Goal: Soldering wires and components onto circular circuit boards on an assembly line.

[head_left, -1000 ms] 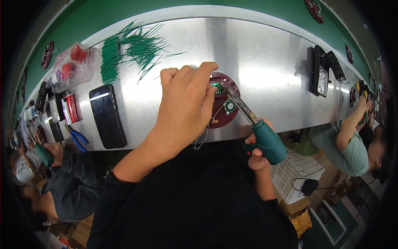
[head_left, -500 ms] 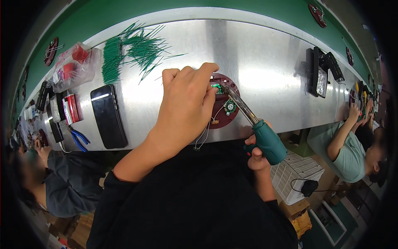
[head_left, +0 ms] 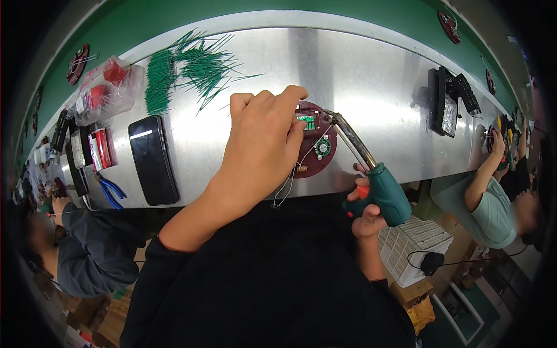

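Note:
A dark red round housing [head_left: 314,169] lies on the metal bench in front of me. Set into it are a small green circuit board [head_left: 306,123], a round green part [head_left: 322,148] and thin pale wires that trail over its near edge. My left hand [head_left: 261,145] is closed over the housing's left side, its thumb beside the circuit board; the other fingertips are partly hidden. In my right hand [head_left: 366,214] is a green soldering gun [head_left: 387,194] with a red trigger. Its metal tip points up and left, at the housing's upper right edge.
Left of my hands are a black phone [head_left: 153,162], blue-handled pliers [head_left: 110,190] and a clear bag [head_left: 110,93] with red pieces. Short green wires [head_left: 203,64] lie in piles behind. Black parts [head_left: 447,101] sit at right. Co-workers flank me; a green belt [head_left: 243,10] carries similar housings.
My right hand has drawn the soldering gun right and slightly down, bringing its tip off the circuit board area to the housing's edge. My left hand has stayed almost still.

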Tool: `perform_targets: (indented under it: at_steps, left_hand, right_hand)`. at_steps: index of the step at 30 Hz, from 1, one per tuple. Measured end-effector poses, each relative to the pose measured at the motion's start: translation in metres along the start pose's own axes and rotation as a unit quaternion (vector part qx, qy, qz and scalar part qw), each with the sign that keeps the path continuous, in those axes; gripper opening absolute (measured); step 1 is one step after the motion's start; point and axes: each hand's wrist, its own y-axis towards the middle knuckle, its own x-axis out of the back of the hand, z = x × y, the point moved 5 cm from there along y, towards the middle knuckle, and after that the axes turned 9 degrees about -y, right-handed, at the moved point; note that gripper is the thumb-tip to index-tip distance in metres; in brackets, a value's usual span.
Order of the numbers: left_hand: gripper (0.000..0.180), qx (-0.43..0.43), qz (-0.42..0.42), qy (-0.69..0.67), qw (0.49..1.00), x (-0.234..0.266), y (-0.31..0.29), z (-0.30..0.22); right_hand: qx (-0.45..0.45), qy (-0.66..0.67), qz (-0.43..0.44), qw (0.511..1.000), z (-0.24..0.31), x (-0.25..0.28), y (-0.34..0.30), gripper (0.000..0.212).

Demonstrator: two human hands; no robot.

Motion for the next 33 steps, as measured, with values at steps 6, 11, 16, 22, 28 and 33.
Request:
perform_targets:
  at_steps: [6, 11, 16, 22, 28, 33]
  left_hand:
    - [0.032, 0.009, 0.011, 0.004, 1.0, 0.002, 0.002, -0.002]
    - [0.031, 0.005, 0.011, 0.005, 1.0, 0.001, 0.001, 0.0]
    - [0.03, 0.01, 0.011, 0.002, 1.0, 0.004, 0.0, 0.0]
    - [0.03, 0.008, 0.01, 0.009, 1.0, 0.003, 0.001, 0.001]
    - [0.03, 0.007, 0.009, 0.01, 1.0, 0.003, 0.002, 0.0]
    - [0.029, 0.014, 0.016, 0.012, 1.0, 0.002, 0.002, 0.001]
  right_hand:
    - [0.071, 0.03, 0.037, 0.996, 0.001, -0.004, 0.006, 0.068]
    - [0.054, 0.023, 0.03, 0.998, 0.0, -0.004, 0.006, 0.068]
    - [0.069, 0.013, 0.029, 0.997, -0.002, -0.005, 0.005, 0.068]
    - [0.073, -0.009, 0.032, 0.997, -0.001, -0.001, 0.006, 0.068]
    - [0.07, -0.015, 0.038, 0.997, -0.001, -0.001, 0.004, 0.071]
    - [0.011, 0.014, 0.012, 1.0, 0.011, -0.001, 0.009, 0.087]
